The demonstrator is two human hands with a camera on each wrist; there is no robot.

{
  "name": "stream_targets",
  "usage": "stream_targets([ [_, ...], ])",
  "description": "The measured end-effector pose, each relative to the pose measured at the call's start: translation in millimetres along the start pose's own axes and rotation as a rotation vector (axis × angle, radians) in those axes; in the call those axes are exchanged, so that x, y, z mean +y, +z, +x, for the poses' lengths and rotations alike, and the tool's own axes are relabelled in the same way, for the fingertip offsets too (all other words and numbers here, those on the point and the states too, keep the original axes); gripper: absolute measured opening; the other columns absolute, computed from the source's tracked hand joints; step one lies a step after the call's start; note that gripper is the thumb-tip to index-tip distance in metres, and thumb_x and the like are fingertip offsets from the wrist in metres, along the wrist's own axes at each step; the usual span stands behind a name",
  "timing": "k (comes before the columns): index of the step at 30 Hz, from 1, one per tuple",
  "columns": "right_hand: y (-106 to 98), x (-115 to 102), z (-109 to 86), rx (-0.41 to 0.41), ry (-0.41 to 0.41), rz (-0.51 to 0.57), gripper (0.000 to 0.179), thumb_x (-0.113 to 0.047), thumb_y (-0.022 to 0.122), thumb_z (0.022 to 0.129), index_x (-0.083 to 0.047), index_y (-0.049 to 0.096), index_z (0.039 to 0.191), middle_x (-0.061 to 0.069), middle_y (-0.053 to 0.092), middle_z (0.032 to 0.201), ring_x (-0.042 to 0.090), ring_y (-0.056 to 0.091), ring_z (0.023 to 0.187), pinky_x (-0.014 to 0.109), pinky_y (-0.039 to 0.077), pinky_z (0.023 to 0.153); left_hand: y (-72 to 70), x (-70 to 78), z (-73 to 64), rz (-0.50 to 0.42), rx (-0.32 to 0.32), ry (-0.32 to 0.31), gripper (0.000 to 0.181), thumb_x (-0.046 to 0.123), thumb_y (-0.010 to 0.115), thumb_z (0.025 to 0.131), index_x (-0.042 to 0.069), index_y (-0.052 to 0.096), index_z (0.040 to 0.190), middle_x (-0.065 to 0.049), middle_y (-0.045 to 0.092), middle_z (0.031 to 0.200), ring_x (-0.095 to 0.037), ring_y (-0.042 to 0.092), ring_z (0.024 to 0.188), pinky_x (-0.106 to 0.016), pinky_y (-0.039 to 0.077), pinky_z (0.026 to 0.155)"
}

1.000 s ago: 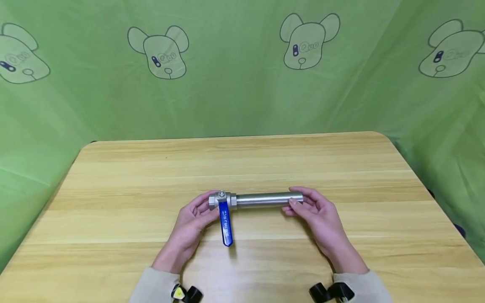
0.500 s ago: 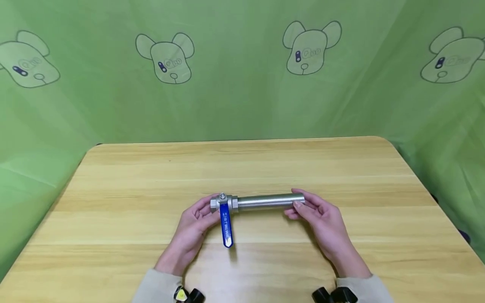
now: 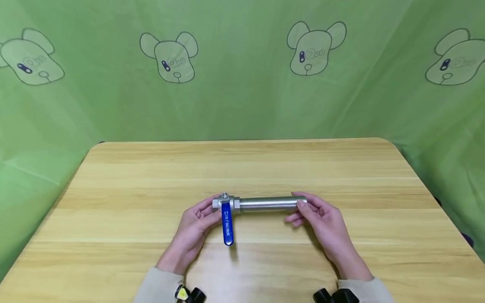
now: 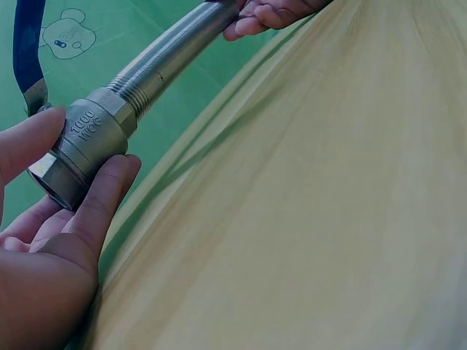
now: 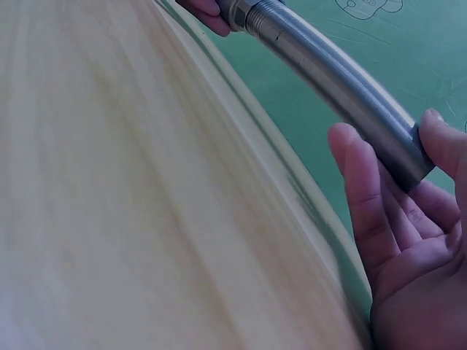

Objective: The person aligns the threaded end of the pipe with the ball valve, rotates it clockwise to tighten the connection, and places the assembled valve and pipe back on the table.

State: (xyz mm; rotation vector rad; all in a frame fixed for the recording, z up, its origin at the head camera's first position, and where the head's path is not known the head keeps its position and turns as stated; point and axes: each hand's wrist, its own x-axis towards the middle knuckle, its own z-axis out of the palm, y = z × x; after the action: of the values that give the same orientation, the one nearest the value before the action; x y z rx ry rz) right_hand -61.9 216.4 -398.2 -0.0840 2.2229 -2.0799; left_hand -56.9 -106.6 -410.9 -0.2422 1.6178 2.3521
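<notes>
A silver ball valve (image 4: 87, 142) with a blue lever handle (image 3: 227, 225) is joined to a steel pipe (image 3: 267, 203) by its threaded end. My left hand (image 3: 195, 227) grips the valve body, thumb on the near side and fingers behind and under it. The lever points toward me, its tip free. At the pipe's plain end, my right hand (image 3: 322, 223) pinches it between thumb and fingers; in the right wrist view some of its fingers (image 5: 361, 189) lie below the pipe. Both hands hold the assembly level above the table, and its shadow falls underneath.
The wooden table (image 3: 242, 168) has rounded far corners. Behind and beside it hangs a green curtain (image 3: 235, 101) printed with bear heads. Black wrist devices (image 3: 335, 296) sit at the cuffs of light sleeves (image 3: 161, 286).
The head view shifts slightly. My right hand's lower fingers have loosened a little away from the pipe; the valve and pipe stay in nearly the same place, held at both ends.
</notes>
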Motion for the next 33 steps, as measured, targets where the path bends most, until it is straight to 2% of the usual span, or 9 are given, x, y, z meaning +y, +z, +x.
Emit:
stream_targets([
  [6, 0.8, -0.7, -0.6, -0.090, -0.053, 0.032, 0.057, -0.017, 0.056, 0.113, 0.008, 0.038, 0.162, 0.011, 0.083, 0.109, 0.019, 0.082, 0.095, 0.031, 0.070, 0.089, -1.8, -0.2, 0.5, -0.021, 0.004, -0.004, 0.059, -0.004, 0.072, 0.095, 0.000, 0.055, 0.151, -0.017, 0.068, 0.147, -0.016, 0.075, 0.120, -0.027, 0.062, 0.107],
  [10, -0.5, -0.3, -0.2, -0.103, -0.079, 0.048, 0.059, -0.014, 0.055, 0.113, 0.006, 0.034, 0.164, 0.008, 0.082, 0.112, 0.018, 0.082, 0.094, 0.029, 0.069, 0.089, -1.8, 0.2, 0.7, -0.025, -0.003, -0.001, 0.060, -0.004, 0.073, 0.094, 0.000, 0.055, 0.152, -0.017, 0.068, 0.147, -0.017, 0.075, 0.121, -0.028, 0.062, 0.108],
  [14, -1.1, 0.5, 0.4, -0.095, -0.084, 0.066, 0.054, -0.012, 0.056, 0.112, 0.005, 0.038, 0.160, 0.010, 0.081, 0.113, 0.020, 0.082, 0.093, 0.029, 0.070, 0.087, -1.6, 0.5, 1.1, -0.022, -0.006, 0.000, 0.060, -0.004, 0.073, 0.094, 0.000, 0.054, 0.152, -0.018, 0.068, 0.147, -0.018, 0.075, 0.120, -0.028, 0.062, 0.108],
  [17, -0.8, 1.3, 0.0, -0.089, -0.066, 0.068, 0.046, -0.013, 0.058, 0.112, 0.007, 0.046, 0.151, 0.013, 0.081, 0.111, 0.021, 0.082, 0.092, 0.032, 0.070, 0.085, -1.6, 0.7, 1.0, -0.017, -0.004, -0.003, 0.061, -0.004, 0.072, 0.094, 0.001, 0.054, 0.152, -0.018, 0.068, 0.147, -0.017, 0.075, 0.119, -0.028, 0.062, 0.107],
  [24, -1.2, 1.3, -1.1, -0.072, 0.009, 0.023, 0.035, -0.025, 0.057, 0.113, 0.005, 0.055, 0.130, 0.010, 0.083, 0.098, 0.023, 0.082, 0.085, 0.036, 0.071, 0.077, -1.7, -0.2, 1.3, -0.011, -0.002, 0.000, 0.062, -0.003, 0.073, 0.094, 0.002, 0.054, 0.152, -0.016, 0.070, 0.144, -0.018, 0.075, 0.119, -0.028, 0.063, 0.107],
  [29, -0.1, 0.1, -2.1, -0.059, 0.026, 0.015, 0.037, -0.028, 0.056, 0.114, 0.005, 0.055, 0.129, 0.009, 0.083, 0.095, 0.023, 0.082, 0.083, 0.036, 0.071, 0.076, -2.1, -0.8, 1.0, 0.000, -0.004, -0.002, 0.061, -0.001, 0.073, 0.094, 0.002, 0.055, 0.151, -0.015, 0.071, 0.143, -0.018, 0.075, 0.119, -0.029, 0.063, 0.107],
  [33, 0.6, -0.7, -2.2, -0.074, 0.000, 0.064, 0.035, -0.017, 0.063, 0.110, 0.007, 0.054, 0.133, 0.010, 0.084, 0.098, 0.025, 0.083, 0.085, 0.038, 0.072, 0.078, -1.6, -0.1, 0.5, -0.004, -0.008, -0.003, 0.059, 0.000, 0.073, 0.095, 0.002, 0.055, 0.151, -0.013, 0.072, 0.143, -0.019, 0.074, 0.120, -0.029, 0.062, 0.107],
])
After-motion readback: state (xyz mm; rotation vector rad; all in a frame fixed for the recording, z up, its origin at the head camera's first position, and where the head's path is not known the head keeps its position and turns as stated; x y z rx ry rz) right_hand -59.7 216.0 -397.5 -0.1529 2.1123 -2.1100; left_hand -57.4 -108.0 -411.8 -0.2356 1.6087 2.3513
